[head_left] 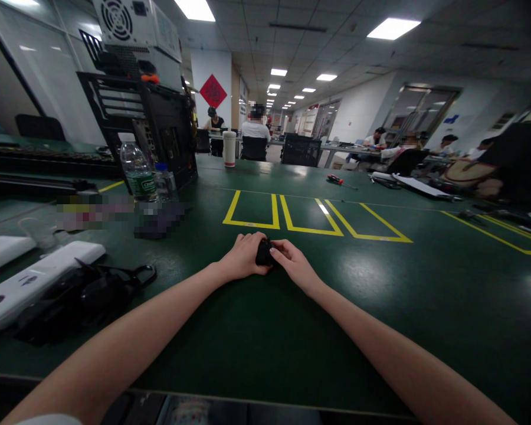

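Observation:
Both of my hands meet over a small black object (264, 252) on the dark green table (292, 330). My left hand (244, 255) curls around its left side with the fingers closed over the top. My right hand (292, 261) grips its right side, thumb against it. What the black object is cannot be made out; most of it is hidden by my fingers. Just beyond my hands lie yellow taped rectangles (252, 211).
At left are white flat devices (35, 277), black straps (92, 289), two water bottles (138, 174) and an open black computer case (159, 130). A white cup (229, 149) and a red-handled screwdriver (340, 181) lie farther back. Other people sit at distant desks.

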The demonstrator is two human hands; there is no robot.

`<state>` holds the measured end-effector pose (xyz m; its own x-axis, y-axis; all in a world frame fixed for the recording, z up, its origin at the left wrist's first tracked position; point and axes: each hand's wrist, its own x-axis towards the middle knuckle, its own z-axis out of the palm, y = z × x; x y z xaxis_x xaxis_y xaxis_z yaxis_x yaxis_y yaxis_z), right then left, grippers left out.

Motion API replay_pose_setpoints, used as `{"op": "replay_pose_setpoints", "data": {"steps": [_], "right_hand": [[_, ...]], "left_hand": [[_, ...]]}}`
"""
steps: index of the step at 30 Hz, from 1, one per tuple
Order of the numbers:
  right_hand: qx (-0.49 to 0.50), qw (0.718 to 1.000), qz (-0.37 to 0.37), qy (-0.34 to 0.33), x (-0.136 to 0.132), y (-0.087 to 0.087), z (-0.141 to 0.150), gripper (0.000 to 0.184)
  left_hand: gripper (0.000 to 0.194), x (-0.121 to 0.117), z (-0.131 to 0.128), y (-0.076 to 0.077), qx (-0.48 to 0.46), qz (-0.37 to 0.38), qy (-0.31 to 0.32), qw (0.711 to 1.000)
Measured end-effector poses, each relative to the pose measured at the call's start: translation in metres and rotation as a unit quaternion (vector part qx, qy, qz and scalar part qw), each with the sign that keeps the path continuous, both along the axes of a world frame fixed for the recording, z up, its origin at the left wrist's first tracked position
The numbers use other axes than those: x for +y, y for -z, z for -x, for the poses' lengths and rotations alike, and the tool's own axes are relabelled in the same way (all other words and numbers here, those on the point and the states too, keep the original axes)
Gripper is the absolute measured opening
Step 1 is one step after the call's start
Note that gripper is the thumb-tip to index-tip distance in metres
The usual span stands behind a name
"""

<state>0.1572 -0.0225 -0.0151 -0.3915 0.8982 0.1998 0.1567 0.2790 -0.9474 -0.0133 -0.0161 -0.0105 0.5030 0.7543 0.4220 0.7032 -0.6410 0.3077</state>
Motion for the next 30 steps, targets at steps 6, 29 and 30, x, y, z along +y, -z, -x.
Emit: {"op": "replay_pose_setpoints", "data": {"steps": [6,29,30], "right_hand": [[0.026,0.999,-0.021,-0.01,-0.0023,-0.0019,0.0006,0.017],[0.023,0.999,-0.022,0.004,-0.0011,-0.0005,0.0,0.02],[0.016,1.0,-0.017,0.012,-0.0013,-0.0007,-0.0002,0.023]], "left_hand": [[0.051,-0.0026,0.0001,-0.0027,-0.005,0.005,0.0,1.0],[0.052,-0.0008,-0.0007,-0.0002,0.001,-0.006,-0.005,1.0],[0.052,-0.0011,-0.0005,-0.0004,0.001,-0.004,-0.003,1.0]]}}
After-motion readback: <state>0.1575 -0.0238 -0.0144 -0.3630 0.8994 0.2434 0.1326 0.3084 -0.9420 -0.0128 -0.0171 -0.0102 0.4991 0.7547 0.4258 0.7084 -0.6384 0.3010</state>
